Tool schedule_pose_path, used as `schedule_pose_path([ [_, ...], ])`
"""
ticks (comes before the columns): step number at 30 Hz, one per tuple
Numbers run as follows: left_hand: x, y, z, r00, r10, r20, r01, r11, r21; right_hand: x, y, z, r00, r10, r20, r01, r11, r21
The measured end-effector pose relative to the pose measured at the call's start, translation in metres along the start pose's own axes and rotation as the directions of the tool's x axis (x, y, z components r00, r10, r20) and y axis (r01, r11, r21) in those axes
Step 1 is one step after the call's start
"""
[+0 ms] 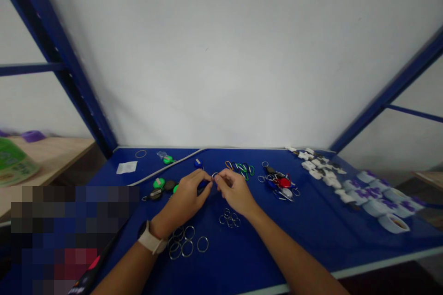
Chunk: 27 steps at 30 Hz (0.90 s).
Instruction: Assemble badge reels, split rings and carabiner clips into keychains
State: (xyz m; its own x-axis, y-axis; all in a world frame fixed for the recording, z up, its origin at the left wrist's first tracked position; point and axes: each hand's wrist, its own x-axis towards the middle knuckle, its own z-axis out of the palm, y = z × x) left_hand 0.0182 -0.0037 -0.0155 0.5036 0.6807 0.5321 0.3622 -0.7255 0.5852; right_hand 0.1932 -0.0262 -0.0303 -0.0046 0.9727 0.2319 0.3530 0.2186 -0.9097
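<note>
Bare hands pinching thin metal ring

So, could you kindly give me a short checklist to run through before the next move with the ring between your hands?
The small silver metal ring pinched by the right hand: ok.
The blue plastic piece gripped by the left hand: ok, though partly hidden.
A gap opened in the ring's coil: cannot tell, too small.
Loose large silver metal rings lying within reach: ok.
The beige watch strap apart from those rings: ok.
</note>
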Motion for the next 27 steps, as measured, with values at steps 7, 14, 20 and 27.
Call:
schedule_pose_path([
  [7,-0.001,-0.004,-0.004,0.999,0.034,0.028,-0.036,0.996,0.084,-0.002,-0.007,-0.001,0.997,-0.049,0.058,0.058,0.982,-0.177],
  [14,-0.001,0.003,-0.004,0.998,0.055,0.023,-0.057,0.992,0.117,0.0,-0.007,-0.005,1.0,0.003,0.027,0.001,0.987,-0.158],
  [20,0.0,0.006,-0.002,0.999,0.019,-0.039,-0.015,0.993,0.117,0.002,-0.004,0.002,0.983,0.126,0.133,-0.14,0.985,0.1],
  [27,-0.002,0.004,0.001,1.0,0.008,-0.025,-0.005,0.993,0.115,0.003,-0.003,0.003,0.988,0.091,0.122,-0.114,0.973,0.199],
])
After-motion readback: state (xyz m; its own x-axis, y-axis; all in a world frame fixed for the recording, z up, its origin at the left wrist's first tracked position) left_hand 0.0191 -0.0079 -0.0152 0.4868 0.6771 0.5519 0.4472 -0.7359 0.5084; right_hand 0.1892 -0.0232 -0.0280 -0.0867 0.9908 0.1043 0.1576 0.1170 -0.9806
